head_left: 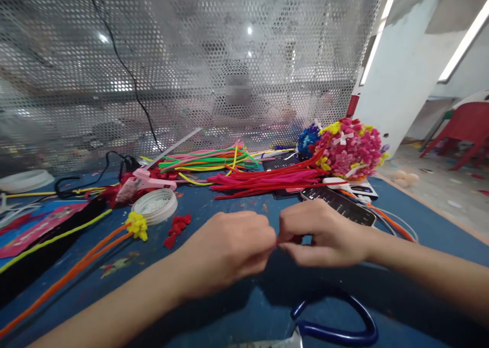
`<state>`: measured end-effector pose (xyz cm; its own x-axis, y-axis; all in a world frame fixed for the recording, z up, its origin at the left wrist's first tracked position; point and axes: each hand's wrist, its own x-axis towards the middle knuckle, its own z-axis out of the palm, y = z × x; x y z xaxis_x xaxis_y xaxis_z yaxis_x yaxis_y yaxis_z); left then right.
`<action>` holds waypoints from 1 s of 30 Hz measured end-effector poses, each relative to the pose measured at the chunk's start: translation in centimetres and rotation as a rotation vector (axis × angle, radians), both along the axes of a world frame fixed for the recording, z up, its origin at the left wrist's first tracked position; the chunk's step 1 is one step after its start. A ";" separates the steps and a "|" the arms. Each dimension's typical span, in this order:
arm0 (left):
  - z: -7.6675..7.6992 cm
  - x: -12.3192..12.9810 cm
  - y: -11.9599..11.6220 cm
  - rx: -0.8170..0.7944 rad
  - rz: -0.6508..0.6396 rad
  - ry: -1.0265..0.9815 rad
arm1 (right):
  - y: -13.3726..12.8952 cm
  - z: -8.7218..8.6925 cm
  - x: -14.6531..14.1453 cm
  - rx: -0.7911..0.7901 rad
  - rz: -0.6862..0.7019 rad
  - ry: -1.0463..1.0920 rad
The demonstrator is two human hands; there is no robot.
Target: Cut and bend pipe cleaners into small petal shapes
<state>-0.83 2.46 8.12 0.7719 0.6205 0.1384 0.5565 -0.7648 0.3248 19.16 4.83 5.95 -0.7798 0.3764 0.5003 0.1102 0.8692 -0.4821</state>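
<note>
My left hand (233,243) is closed, with its knuckles up, over the middle of the blue table. Facing it, my right hand (324,236) pinches thumb and fingers together. A tiny pink bit (276,243), apparently pipe cleaner, shows where the fingertips meet; the fingers hide the rest. Left of the hands lie a twisted red pipe cleaner piece (178,230) and a yellow pipe cleaner flower (137,226) on orange stems. Below my right hand are scissors (336,332) with dark blue handles, their blades cut off by the frame's bottom edge.
Behind my hands lie red pipe cleaners (267,181), green ones (206,160) and a phone (340,203). A pink glue gun (143,180) stands near a round white lid (156,207). Pipe cleaner bouquets (349,149) sit back right, before a perforated metal panel (191,57).
</note>
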 end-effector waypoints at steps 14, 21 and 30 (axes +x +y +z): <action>-7.5 0.3 3.9 -0.619 0.494 -0.832 | -1.9 -0.4 1.2 0.042 -0.636 0.001; -8.3 0.1 4.5 -0.782 0.594 -1.252 | -10.3 -2.5 2.3 0.181 -0.445 -0.608; -8.5 -0.1 4.6 -0.785 0.605 -1.427 | -12.3 -2.2 1.8 -0.136 -0.681 -0.876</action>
